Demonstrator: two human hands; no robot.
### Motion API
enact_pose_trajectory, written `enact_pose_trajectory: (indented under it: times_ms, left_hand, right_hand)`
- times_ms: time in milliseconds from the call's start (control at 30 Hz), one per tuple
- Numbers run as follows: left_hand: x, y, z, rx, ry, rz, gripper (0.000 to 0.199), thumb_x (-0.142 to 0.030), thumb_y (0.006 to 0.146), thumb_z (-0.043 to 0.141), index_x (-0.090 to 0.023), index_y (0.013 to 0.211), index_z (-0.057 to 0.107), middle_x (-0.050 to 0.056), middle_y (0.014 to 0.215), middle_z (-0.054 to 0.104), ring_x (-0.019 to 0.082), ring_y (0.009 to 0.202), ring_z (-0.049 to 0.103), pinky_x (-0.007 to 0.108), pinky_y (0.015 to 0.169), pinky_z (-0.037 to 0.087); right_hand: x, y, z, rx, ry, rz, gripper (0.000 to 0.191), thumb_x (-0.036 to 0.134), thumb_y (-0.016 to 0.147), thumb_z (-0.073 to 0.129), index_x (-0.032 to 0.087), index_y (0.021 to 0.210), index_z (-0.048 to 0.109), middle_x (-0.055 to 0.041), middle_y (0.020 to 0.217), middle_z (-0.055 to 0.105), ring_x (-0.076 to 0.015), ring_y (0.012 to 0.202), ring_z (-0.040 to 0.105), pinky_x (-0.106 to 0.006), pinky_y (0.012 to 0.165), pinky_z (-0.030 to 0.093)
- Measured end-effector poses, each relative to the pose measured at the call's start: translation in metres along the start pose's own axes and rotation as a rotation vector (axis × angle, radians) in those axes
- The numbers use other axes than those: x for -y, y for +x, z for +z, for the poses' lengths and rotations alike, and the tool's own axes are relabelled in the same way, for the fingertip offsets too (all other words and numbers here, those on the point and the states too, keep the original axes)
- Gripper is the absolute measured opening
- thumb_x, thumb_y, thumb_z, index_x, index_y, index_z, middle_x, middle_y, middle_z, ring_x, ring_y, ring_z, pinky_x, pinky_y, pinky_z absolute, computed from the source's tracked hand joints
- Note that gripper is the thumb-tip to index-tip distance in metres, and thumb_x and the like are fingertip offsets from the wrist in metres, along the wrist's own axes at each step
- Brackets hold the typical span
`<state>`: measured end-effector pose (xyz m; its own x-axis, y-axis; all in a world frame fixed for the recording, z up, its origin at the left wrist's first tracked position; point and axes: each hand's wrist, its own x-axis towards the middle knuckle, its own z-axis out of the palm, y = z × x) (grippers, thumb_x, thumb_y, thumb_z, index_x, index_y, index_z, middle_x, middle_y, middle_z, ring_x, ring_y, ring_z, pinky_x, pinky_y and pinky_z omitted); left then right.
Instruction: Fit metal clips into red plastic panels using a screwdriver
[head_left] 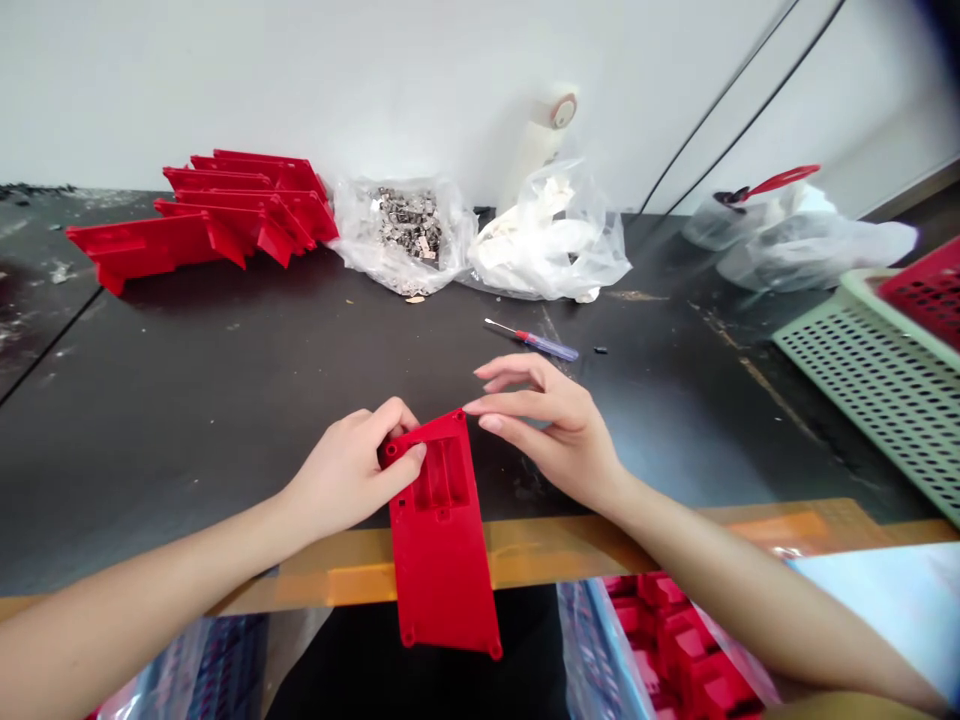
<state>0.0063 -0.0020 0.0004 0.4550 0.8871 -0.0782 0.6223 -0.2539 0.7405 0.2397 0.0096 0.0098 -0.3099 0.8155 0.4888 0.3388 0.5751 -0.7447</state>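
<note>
My left hand (367, 465) grips a red plastic housing panel (442, 570) near its upper left corner, thumb on the face and fingers behind. The panel has a recessed battery-like compartment at its upper end and small round posts at its corners. Its lower end sticks out past the table edge. Beside the upper right corner is my right hand (551, 430), fingers apart and nothing visible in them. Its index fingertip is at the corner; whether it touches I cannot tell. Beyond this hand lies a screwdriver (536, 340) with a blue and red handle.
Several similar red panels (247, 205) stand at the back left. Behind the hands are a plastic bag of small metal pieces (409, 225) and another of white parts (551, 235). A pale green basket (885, 380) stands right; a crate of red parts (686, 650) sits below the table edge.
</note>
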Motion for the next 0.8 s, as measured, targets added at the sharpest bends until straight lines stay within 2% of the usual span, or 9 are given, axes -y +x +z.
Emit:
enact_pose_trajectory:
  times_ms: [67, 133, 200, 333, 400, 467, 600, 800]
  left_hand:
    - [0.000, 0.000, 0.000, 0.009, 0.004, 0.005, 0.012, -0.032, 0.091, 0.047, -0.023, 0.087, 0.053, -0.004, 0.078, 0.065, 0.017, 0.071, 0.055, 0.029, 0.068, 0.039]
    - [0.000, 0.000, -0.001, 0.015, 0.009, 0.012, 0.012, -0.032, 0.092, 0.046, -0.023, 0.088, 0.054, -0.003, 0.080, 0.066, 0.017, 0.073, 0.056, 0.029, 0.069, 0.040]
    - [0.000, 0.000, -0.001, 0.014, 0.018, 0.018, 0.013, -0.033, 0.093, 0.046, -0.024, 0.089, 0.055, -0.003, 0.081, 0.066, 0.017, 0.074, 0.056, 0.029, 0.069, 0.040]
    - [0.000, 0.000, -0.001, 0.000, 0.037, 0.023, 0.014, -0.033, 0.094, 0.046, -0.023, 0.087, 0.054, -0.003, 0.078, 0.066, 0.016, 0.073, 0.056, 0.029, 0.069, 0.040]
    - [0.000, 0.000, -0.001, -0.006, 0.040, 0.029, 0.014, -0.033, 0.093, 0.047, -0.023, 0.086, 0.053, -0.004, 0.076, 0.066, 0.016, 0.071, 0.055, 0.029, 0.068, 0.040]
    - [0.001, 0.001, -0.001, -0.011, 0.040, 0.033, 0.014, -0.033, 0.094, 0.047, -0.023, 0.087, 0.054, -0.004, 0.076, 0.066, 0.016, 0.071, 0.055, 0.029, 0.068, 0.040]
    - [0.000, 0.001, -0.001, -0.001, 0.032, 0.017, 0.014, -0.033, 0.094, 0.047, -0.023, 0.087, 0.054, -0.004, 0.079, 0.067, 0.016, 0.074, 0.057, 0.030, 0.070, 0.041]
    - [-0.001, 0.000, -0.001, 0.001, 0.033, 0.011, 0.015, -0.034, 0.094, 0.047, -0.023, 0.086, 0.054, -0.003, 0.078, 0.067, 0.017, 0.073, 0.057, 0.029, 0.070, 0.041]
  right_hand:
    - [0.003, -0.005, 0.003, 0.037, 0.006, -0.062, 0.023, 0.022, 0.085, 0.070, 0.037, 0.102, 0.076, -0.0005, 0.086, 0.072, -0.0131, 0.073, 0.067, -0.027, 0.065, 0.055]
    - [0.005, -0.009, 0.007, 0.052, -0.026, -0.103, 0.024, 0.026, 0.084, 0.072, 0.037, 0.105, 0.073, 0.0035, 0.069, 0.070, -0.0104, 0.054, 0.061, -0.023, 0.051, 0.051]
    - [0.006, -0.014, 0.012, 0.034, -0.058, -0.110, 0.025, 0.029, 0.082, 0.074, 0.035, 0.106, 0.071, 0.0058, 0.063, 0.069, -0.0089, 0.045, 0.057, -0.022, 0.046, 0.049]
    - [0.010, -0.020, 0.015, -0.015, -0.055, -0.025, 0.022, 0.029, 0.080, 0.077, 0.034, 0.100, 0.070, 0.0048, 0.073, 0.076, -0.0128, 0.058, 0.071, -0.024, 0.052, 0.058]
    - [0.013, -0.021, 0.013, -0.002, -0.092, -0.045, 0.014, 0.023, 0.082, 0.074, 0.034, 0.091, 0.071, 0.0039, 0.080, 0.078, -0.0154, 0.067, 0.075, -0.026, 0.055, 0.061]
    - [0.014, -0.020, 0.011, 0.038, -0.135, -0.115, 0.016, 0.018, 0.085, 0.070, 0.034, 0.086, 0.072, 0.0033, 0.087, 0.079, -0.0154, 0.073, 0.076, -0.026, 0.060, 0.063]
    - [0.012, -0.018, 0.012, 0.074, -0.138, -0.188, 0.019, 0.015, 0.087, 0.067, 0.031, 0.094, 0.073, -0.0003, 0.099, 0.078, -0.0140, 0.086, 0.075, -0.026, 0.072, 0.064]
    - [0.007, -0.017, 0.018, 0.075, -0.160, -0.138, 0.023, 0.017, 0.091, 0.060, 0.032, 0.102, 0.074, -0.0029, 0.092, 0.074, -0.0142, 0.081, 0.071, -0.029, 0.068, 0.062]
